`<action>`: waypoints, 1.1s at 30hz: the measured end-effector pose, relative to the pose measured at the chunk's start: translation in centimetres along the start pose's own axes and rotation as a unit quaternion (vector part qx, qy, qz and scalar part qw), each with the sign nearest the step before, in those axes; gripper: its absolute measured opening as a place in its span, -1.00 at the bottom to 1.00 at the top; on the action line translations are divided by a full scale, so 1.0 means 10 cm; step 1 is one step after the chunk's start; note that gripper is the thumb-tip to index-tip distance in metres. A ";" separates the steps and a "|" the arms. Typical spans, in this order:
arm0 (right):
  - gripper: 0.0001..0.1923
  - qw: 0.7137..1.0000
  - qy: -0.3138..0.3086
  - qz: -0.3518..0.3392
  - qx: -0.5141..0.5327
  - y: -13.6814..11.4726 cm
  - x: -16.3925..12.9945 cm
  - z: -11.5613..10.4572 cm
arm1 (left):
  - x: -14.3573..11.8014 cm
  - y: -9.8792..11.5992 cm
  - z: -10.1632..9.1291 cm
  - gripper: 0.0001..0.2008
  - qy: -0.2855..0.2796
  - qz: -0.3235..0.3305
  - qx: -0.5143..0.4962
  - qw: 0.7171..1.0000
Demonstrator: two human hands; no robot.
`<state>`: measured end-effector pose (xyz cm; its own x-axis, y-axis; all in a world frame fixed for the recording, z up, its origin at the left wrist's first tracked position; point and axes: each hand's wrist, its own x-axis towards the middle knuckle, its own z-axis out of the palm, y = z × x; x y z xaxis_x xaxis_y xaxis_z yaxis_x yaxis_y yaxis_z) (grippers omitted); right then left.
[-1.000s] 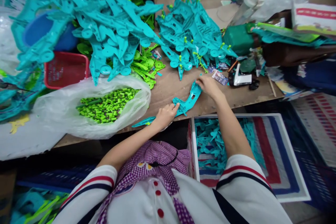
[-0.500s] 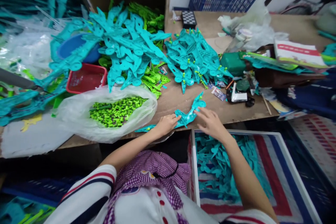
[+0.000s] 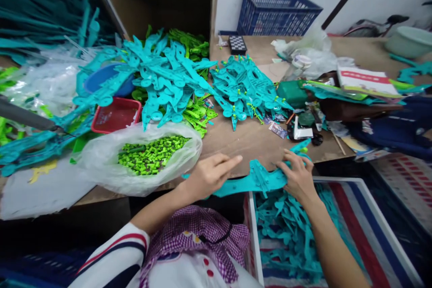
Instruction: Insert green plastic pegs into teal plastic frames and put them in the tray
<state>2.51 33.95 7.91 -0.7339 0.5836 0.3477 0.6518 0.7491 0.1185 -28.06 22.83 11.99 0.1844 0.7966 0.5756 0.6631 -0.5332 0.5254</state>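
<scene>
A long, curved turquoise plastic piece [image 3: 256,179] spans the front edge of the bench, above a crate. My right hand [image 3: 299,175] grips its right end, fingers bent around it; a small green bit shows beyond them. My left hand [image 3: 211,174] lies over the left part of the piece, fingers stretched to the right, hiding some of it. Whether that palm touches the piece I cannot tell. Left of this hand, a clear plastic bag [image 3: 101,162] stands open with many small bright green plastic bits [image 3: 150,155] inside.
Turquoise pieces [image 3: 172,76] are heaped at the back, beside a second pile [image 3: 248,85] with green bits attached. A red tray [image 3: 116,117] stands behind the bag. Below right, a lined crate [image 3: 364,225] holds more pieces. A blue crate [image 3: 280,13] stands against the wall.
My right hand has moved right with the turquoise piece, which now reaches over the bench's front edge. My left hand's fingers have straightened. The camera view has tilted up.
</scene>
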 end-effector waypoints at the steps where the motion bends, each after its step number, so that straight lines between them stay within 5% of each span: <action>1: -0.84 0.999 0.014 0.035 -0.012 0.07 -0.05 0.00 | 0.06 0.04 -0.14 -0.60 0.059 -0.010 -0.018 0.998; 5: -0.82 0.977 0.071 0.196 -0.043 0.41 0.01 0.20 | 0.04 0.11 -0.49 -0.60 0.207 -0.073 -0.105 0.970; 8: -0.76 0.936 0.096 0.338 -0.022 0.75 0.53 0.48 | -0.23 0.09 -0.42 -0.69 0.139 -0.182 -0.174 0.958; 11: -0.68 0.897 0.093 0.430 0.038 1.07 1.42 0.77 | -0.58 0.05 -0.24 -0.74 0.043 -0.307 -0.224 0.924; 14: -0.56 0.889 0.050 0.450 0.074 1.22 2.35 0.98 | -0.93 0.03 -0.13 -0.74 0.020 -0.421 -0.239 0.875; 17: -0.45 0.920 0.053 0.378 0.093 1.14 2.84 1.09 | -1.22 -0.01 -0.11 -0.68 0.062 -0.516 -0.251 0.817; 20: -0.60 0.942 0.097 0.300 0.113 0.89 2.65 1.19 | -1.40 -0.08 -0.11 -0.57 0.115 -0.590 -0.283 0.747; 25: -0.64 0.911 0.036 0.390 0.126 0.50 1.71 1.52 | -1.41 -0.21 -0.06 -0.46 0.087 -0.640 -0.359 0.674; 29: -0.66 0.920 -0.008 0.385 0.069 0.47 1.50 1.72 | -1.37 -0.25 -0.05 -0.47 0.018 -0.635 -0.370 0.678; 33: -0.68 0.939 -0.023 0.340 0.046 0.57 1.54 1.69 | -1.45 -0.25 -0.05 -0.47 0.034 -0.639 -0.361 0.678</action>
<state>-8.33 52.53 -1.81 -0.1620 0.9484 0.2727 0.9549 0.2203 -0.1989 -32.72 12.49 2.70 -0.2566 0.7375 -0.6247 -0.2837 0.5604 0.7782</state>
